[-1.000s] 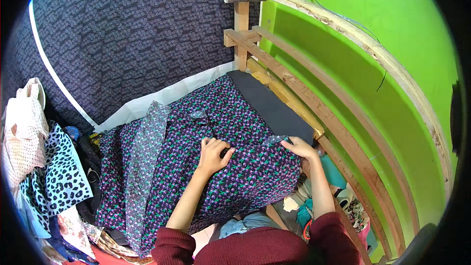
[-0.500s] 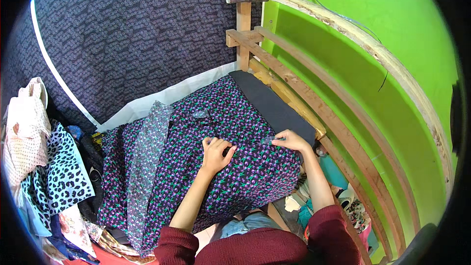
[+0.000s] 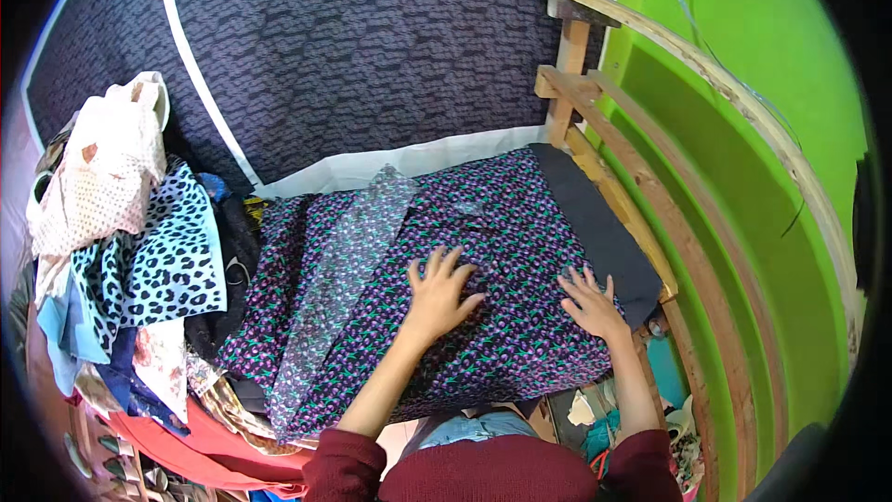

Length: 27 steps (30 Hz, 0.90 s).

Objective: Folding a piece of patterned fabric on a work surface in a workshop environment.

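Observation:
A dark cloth with a small purple and green floral print (image 3: 502, 251) lies spread over a padded surface before me. Its paler wrong side shows in a folded-over strip (image 3: 339, 265) left of the middle. My left hand (image 3: 439, 296) rests palm down near the middle of the cloth, fingers spread, holding nothing. Toward the right end my right hand (image 3: 593, 305) lies flat on it too, its fingers apart. Beyond the cloth's right edge a dark grey surface (image 3: 604, 223) is uncovered.
Clothes are heaped at the left, among them a light blue leopard-print cloth (image 3: 177, 256) and a cream garment (image 3: 107, 163). A wooden slatted frame (image 3: 650, 177) runs along the right before a green wall (image 3: 743, 0). A dark patterned hanging (image 3: 390, 56) covers the back.
Both hands have opened from a pinch on the cloth and now lie flat with fingers spread. The view has turned leftward, showing more of the clothes heap.

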Each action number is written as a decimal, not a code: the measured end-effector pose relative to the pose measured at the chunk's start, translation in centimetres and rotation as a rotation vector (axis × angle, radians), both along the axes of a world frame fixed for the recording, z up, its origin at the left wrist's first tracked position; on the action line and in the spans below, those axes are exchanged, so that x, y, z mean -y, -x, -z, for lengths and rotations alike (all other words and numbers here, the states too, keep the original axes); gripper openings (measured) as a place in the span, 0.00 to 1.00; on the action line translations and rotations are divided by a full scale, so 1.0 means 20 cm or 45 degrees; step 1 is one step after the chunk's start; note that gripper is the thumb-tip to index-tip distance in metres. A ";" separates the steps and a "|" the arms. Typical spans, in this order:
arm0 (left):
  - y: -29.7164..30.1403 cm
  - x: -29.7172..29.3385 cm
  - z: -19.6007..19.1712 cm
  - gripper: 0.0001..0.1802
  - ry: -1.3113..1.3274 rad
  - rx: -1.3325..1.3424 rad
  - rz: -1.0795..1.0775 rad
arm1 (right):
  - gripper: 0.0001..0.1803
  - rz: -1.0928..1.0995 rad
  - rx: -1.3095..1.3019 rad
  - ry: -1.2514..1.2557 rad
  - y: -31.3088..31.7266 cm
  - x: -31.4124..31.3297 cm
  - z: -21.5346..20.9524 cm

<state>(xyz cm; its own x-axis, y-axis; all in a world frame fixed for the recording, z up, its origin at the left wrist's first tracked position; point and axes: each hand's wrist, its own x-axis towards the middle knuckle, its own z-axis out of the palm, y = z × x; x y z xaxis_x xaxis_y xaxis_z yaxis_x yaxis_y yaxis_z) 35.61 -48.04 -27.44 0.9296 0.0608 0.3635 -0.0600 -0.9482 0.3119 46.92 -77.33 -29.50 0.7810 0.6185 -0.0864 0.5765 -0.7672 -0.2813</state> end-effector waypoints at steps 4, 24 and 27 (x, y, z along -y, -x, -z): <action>0.25 -0.42 0.12 0.28 -0.058 -0.191 -0.394 | 0.33 0.089 0.015 0.012 -0.04 -0.12 -0.03; 0.31 -1.21 0.00 0.10 0.259 0.572 -0.895 | 0.25 0.220 0.322 -1.055 -0.68 -1.34 0.19; 0.37 -1.43 -0.03 0.13 0.191 0.235 -1.061 | 0.28 0.380 0.181 -0.964 -0.84 -1.40 0.12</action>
